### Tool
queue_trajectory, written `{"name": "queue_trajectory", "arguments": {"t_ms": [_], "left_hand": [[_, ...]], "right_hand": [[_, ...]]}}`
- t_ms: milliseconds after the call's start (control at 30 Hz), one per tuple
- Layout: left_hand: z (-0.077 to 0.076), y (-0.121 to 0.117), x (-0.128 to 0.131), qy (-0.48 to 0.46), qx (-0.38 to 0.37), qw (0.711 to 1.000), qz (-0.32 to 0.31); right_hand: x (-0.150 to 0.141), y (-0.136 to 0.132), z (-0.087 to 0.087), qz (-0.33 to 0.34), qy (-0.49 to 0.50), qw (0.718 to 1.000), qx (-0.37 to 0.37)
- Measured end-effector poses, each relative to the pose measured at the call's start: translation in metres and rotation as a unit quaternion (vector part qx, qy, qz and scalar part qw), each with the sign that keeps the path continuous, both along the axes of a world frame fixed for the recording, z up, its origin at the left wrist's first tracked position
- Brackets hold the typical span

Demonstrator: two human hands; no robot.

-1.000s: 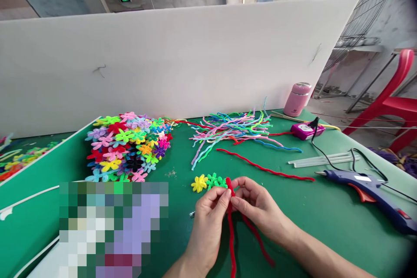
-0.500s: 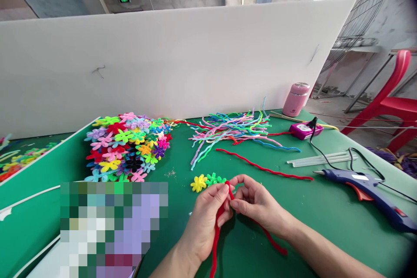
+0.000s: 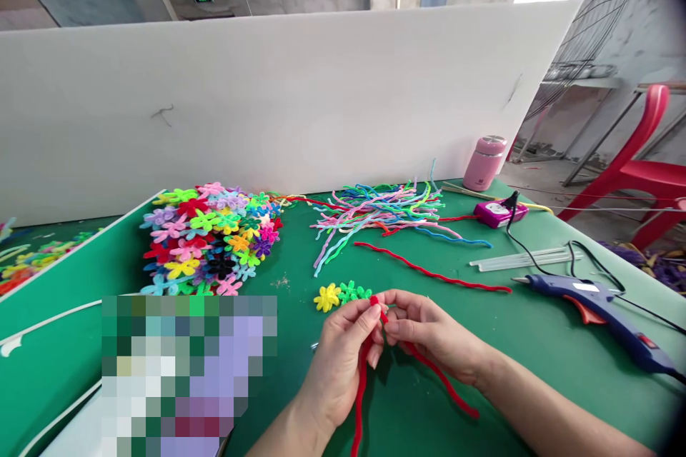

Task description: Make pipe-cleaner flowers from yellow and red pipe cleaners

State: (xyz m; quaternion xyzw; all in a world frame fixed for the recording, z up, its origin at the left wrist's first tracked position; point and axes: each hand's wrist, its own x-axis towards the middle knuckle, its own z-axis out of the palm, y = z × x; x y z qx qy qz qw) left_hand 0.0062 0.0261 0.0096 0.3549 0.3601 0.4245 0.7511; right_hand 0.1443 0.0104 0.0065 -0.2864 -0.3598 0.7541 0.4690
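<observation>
Beyond green tabletop (image 3: 300, 250): white panel (image 3: 321, 100), red chair (image 3: 646, 175).

The left hand (image 3: 340, 360) and the right hand (image 3: 426, 328) pinch fuzzy red string (image 3: 360, 400) between their thumbs and fingers. One red tail comes down by each hand. Just past the left hand, a yellow flower (image 3: 326, 298) sits beside a green flower (image 3: 354, 291) on the green table (image 3: 562, 393). Farther back is a messy heap of fuzzy sticks (image 3: 380, 213) in many colors, and one long red stick (image 3: 431, 268) lies in front of it. A big pile of bright flowers (image 3: 206, 243) is on the left. On the right are a blue glue gun (image 3: 594, 303), clear sticks (image 3: 525, 259) and a pink bottle (image 3: 484, 164).
</observation>
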Motion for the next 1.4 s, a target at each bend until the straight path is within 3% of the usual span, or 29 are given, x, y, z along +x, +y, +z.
{"name": "queue_trajectory", "arguments": {"t_ms": [467, 733, 900, 1067, 1167, 1400], "left_hand": [[0.0, -0.003, 0.0, 0.056, 0.041, 0.997, 0.016], [0.001, -0.011, 0.0, 0.171, 0.117, 0.977, 0.055], [0.004, -0.017, 0.003, 0.161, 0.08, 0.983, 0.048], [0.002, -0.02, 0.004, 0.117, 0.037, 0.991, 0.061], [-0.002, -0.019, 0.005, 0.109, 0.06, 0.99, 0.067], [-0.004, -0.016, 0.005, 0.171, 0.088, 0.981, 0.012]], "right_hand": [[0.001, 0.002, 0.001, -0.003, 0.003, 1.0, 0.02], [-0.003, 0.0, -0.001, -0.122, -0.07, 0.989, 0.036], [-0.006, -0.001, -0.003, -0.176, -0.129, 0.973, 0.07], [-0.009, -0.003, -0.012, -0.222, -0.209, 0.94, 0.154], [-0.011, -0.005, -0.014, -0.224, -0.242, 0.929, 0.168], [-0.01, -0.006, -0.01, -0.185, -0.208, 0.953, 0.117]]}}
